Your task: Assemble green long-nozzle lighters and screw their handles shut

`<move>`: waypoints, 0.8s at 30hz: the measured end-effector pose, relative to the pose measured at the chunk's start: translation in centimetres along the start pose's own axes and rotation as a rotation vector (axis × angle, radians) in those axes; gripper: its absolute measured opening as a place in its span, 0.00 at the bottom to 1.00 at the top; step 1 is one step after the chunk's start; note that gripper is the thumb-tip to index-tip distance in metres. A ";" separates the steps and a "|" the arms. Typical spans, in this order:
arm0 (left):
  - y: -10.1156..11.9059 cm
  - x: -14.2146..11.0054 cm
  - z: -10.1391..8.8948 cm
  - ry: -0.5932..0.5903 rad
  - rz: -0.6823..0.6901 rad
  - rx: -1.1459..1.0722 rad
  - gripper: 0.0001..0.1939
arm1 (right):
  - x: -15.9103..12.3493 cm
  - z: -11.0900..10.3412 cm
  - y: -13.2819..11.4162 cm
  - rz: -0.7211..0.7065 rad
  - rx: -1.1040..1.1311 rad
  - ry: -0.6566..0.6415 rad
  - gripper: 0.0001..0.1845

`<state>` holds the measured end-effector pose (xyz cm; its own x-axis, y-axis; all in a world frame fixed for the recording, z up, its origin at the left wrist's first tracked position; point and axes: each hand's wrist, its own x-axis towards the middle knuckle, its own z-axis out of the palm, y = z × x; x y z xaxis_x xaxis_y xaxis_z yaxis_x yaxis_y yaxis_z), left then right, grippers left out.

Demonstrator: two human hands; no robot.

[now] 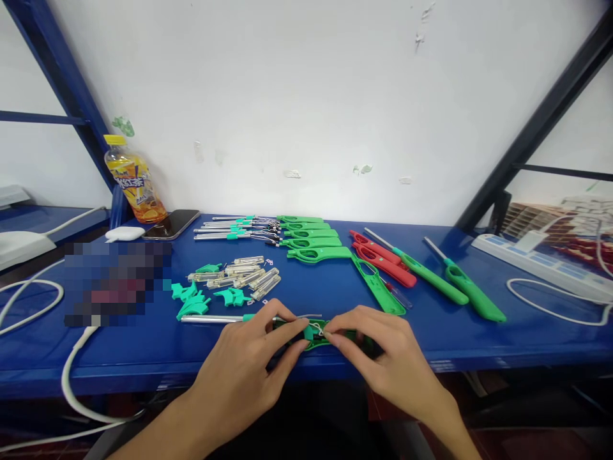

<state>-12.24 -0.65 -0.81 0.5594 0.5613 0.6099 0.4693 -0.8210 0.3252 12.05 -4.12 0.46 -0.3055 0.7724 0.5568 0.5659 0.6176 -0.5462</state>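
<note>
My left hand [256, 351] is closed on a green half-shell [316, 343] of a long-necked gas lighter near the table's front edge. From its left end runs a silver metal tube [211, 319] with a teal collar. A teal trigger piece sits in the shell beside my left fingertips. My right hand [380, 348] pinches at a thin white wire [318, 328] over the shell; its fingertips partly hide the contact. Left of the hands lie teal triggers [191, 299] and clear fuel tanks [246, 271]. Behind are several metal tubes with wires [234, 225] and green shells [313, 241].
Right of the hands lie red shells [383, 257], a green half-shell [380, 287], a screwdriver [399, 295] and two green lighters [433, 278] [474, 294]. A power strip [541, 262], bottle [136, 182], phone [172, 224] and white cable [69, 370] flank them on the blue table [454, 348].
</note>
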 end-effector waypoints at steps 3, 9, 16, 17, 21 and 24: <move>0.1 0.0 0.1 -0.010 -0.004 -0.001 0.13 | 0.0 0.0 -0.1 -0.026 0.031 0.002 0.04; 0.0 0.1 -1.3 0.107 -0.040 -0.087 0.14 | 0.0 0.0 0.0 -0.015 0.036 0.014 0.06; -0.7 -0.2 -4.1 0.039 -0.053 0.282 0.13 | 0.0 0.2 0.1 -0.002 0.034 0.013 0.05; -0.8 -0.3 -4.2 0.014 -0.042 0.309 0.15 | 0.1 0.3 0.1 -0.002 0.034 0.014 0.05; -1.2 -0.5 -4.0 -0.065 -0.031 0.343 0.21 | 0.1 0.3 0.1 0.002 0.031 0.023 0.05; -1.3 -0.5 -4.0 -0.073 -0.051 0.312 0.21 | 0.1 0.3 0.1 0.001 0.022 0.023 0.06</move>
<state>-15.87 -0.24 1.36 0.5724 0.6159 0.5413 0.6781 -0.7267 0.1098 11.89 -3.97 0.25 -0.2875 0.7695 0.5702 0.5489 0.6203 -0.5603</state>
